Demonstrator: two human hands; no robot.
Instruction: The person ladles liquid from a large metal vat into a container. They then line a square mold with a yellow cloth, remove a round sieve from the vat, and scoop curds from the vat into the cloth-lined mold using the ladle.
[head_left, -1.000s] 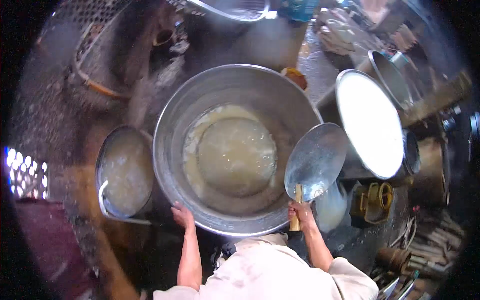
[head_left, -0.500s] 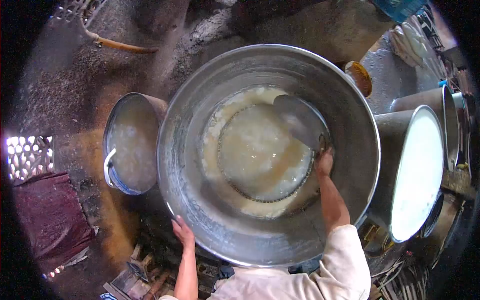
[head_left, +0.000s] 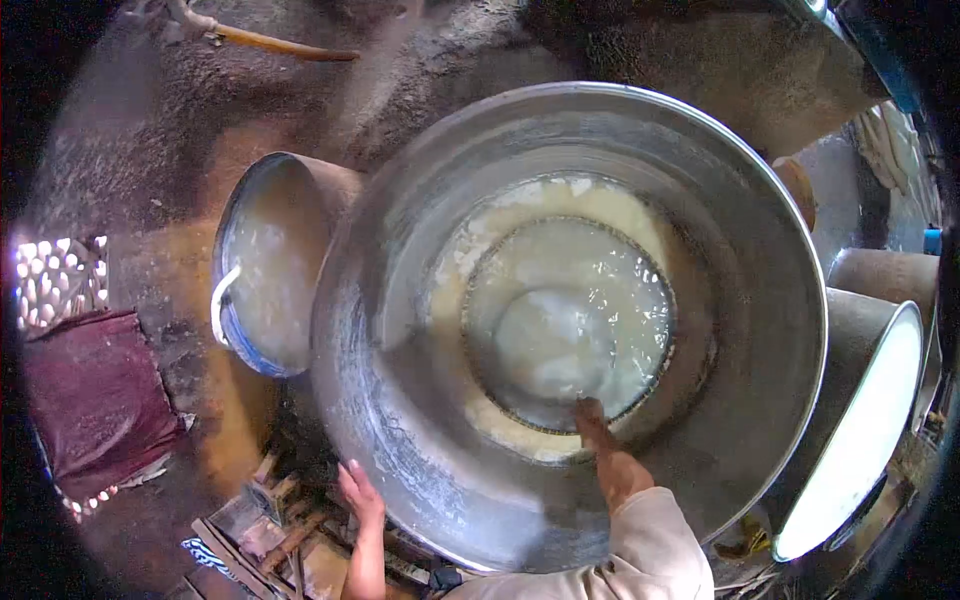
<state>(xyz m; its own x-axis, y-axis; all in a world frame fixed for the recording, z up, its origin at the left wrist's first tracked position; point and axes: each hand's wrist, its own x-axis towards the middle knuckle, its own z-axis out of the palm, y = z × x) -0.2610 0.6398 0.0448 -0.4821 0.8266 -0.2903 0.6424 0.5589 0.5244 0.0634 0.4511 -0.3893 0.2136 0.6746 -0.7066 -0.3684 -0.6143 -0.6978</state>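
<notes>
A large metal vat [head_left: 400, 500] fills the middle of the head view. Inside it, a dark-edged round ring, like a basket rim [head_left: 672, 310], encloses cloudy whitish liquid [head_left: 625, 285], with pale curd-like matter [head_left: 520, 438] around its outside. My right hand [head_left: 593, 422] reaches down at the ring's near side, closed on the edge of a shallow round metal bowl [head_left: 555, 345], which is low in the ring with cloudy liquid over it; its outline is blurred. My left hand [head_left: 360, 492] is at the vat's near-left rim, fingers stretched out and holding nothing.
Left of the vat stands a bucket [head_left: 225, 310] of cloudy liquid with a white handle. At right is a tilted metal pot [head_left: 850, 320] with a bright white top. A maroon cloth [head_left: 100, 400] lies far left; wood pieces [head_left: 290, 545] are near my left arm.
My right hand has brought the metal bowl from the ring's far right toward me and down into the liquid. The left hand stays at the rim. The view has shifted.
</notes>
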